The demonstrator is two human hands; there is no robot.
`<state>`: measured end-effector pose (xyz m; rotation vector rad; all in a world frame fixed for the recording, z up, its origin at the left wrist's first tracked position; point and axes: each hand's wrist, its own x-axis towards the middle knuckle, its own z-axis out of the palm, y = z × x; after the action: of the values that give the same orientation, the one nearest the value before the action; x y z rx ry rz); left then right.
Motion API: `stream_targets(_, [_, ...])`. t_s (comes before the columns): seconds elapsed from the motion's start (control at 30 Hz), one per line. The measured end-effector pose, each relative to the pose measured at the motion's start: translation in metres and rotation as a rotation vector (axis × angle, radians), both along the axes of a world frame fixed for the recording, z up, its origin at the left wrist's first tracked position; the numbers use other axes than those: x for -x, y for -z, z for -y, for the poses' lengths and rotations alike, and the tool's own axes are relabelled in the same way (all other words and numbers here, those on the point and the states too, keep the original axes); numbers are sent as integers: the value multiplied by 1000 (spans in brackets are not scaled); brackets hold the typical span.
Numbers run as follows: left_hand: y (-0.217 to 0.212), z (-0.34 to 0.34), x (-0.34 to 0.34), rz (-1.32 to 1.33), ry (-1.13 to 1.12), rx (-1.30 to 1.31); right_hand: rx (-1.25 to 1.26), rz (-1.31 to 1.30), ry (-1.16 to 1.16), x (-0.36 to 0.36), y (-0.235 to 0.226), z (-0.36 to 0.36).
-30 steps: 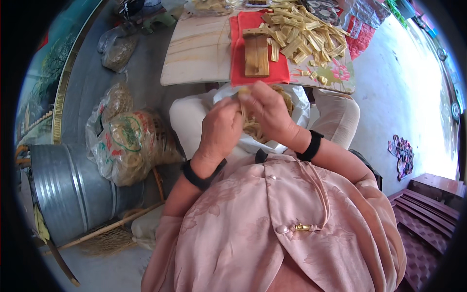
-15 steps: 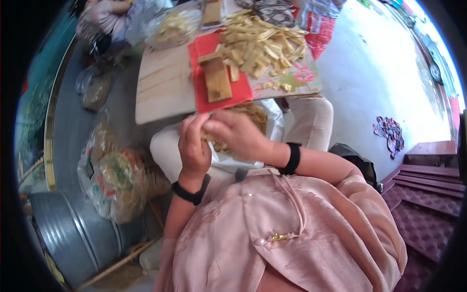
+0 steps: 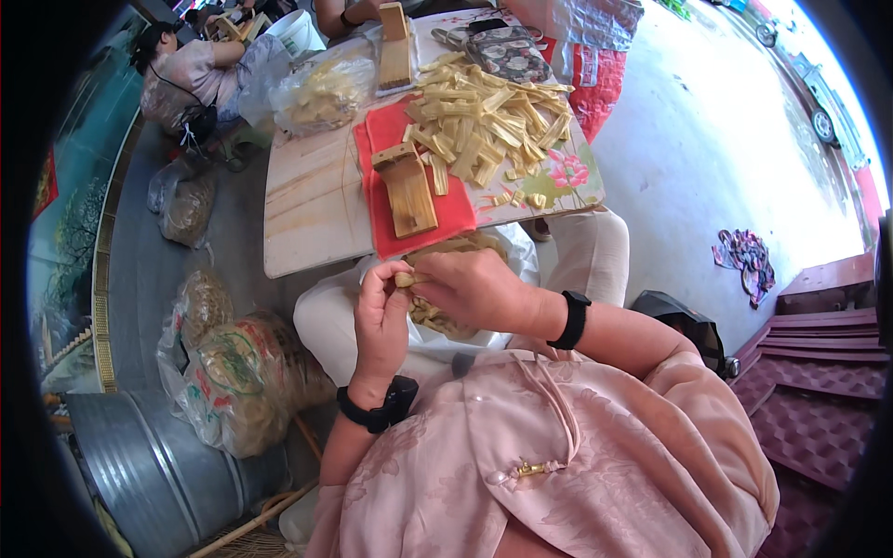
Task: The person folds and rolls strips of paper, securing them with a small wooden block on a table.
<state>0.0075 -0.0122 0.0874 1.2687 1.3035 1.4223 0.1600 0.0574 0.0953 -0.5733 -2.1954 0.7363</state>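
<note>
My left hand [image 3: 379, 312] pinches a small folded pale-yellow strip [image 3: 406, 279] between thumb and fingertips. My right hand [image 3: 479, 288] meets it from the other side, fingers closed on the strip's other end. Below them an open white plastic bag [image 3: 526, 256] rests between my knees, with yellowish pieces [image 3: 437, 319] in it. Just beyond the hands, a wooden block with a raised end [image 3: 406, 195] lies on a red cloth [image 3: 372, 153] on the table. A heap of flat pale-yellow strips [image 3: 484, 116] is piled to its right, with several small folded pieces [image 3: 521, 199] nearer the edge.
On the table [image 3: 312, 209] also lie a clear bag of yellow pieces [image 3: 326, 93], a second wooden block [image 3: 395, 56] and a patterned pouch [image 3: 507, 51]. Filled bags [image 3: 237, 386] and a metal drum [image 3: 149, 465] stand at left. Another person [image 3: 191, 79] sits at far left.
The view has shifted, so the table and hands appear lower. The small strip now shows between my fingertips, where before it was mostly hidden.
</note>
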Motion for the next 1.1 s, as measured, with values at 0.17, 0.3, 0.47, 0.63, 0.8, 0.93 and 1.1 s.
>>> stream_targets(0.17, [-10,-4,3,-381,-113,-162,1068,-262,-379,-2,-15,1])
stream_targets(0.3, [-4,-19,3,43,-130,-67,1029,-315,-324,-3,-18,-8])
stream_targets(0.47, [-12,-12,-11,32,-163,-35,1117,-375,-257,0,-15,-13])
stream_targets(0.63, [-16,-12,-6,-9,-85,22,1432,-422,-136,-1,-9,-18])
stream_targets(0.8, [-24,-6,15,-223,-43,-76,1569,-542,-39,-14,4,-32])
stream_targets(0.93, [-20,-12,26,-366,-139,-48,1327,-348,-127,-12,0,-32])
stream_targets(1.1, [-20,-16,8,-877,-127,-250,1242,-291,-186,4,2,-19])
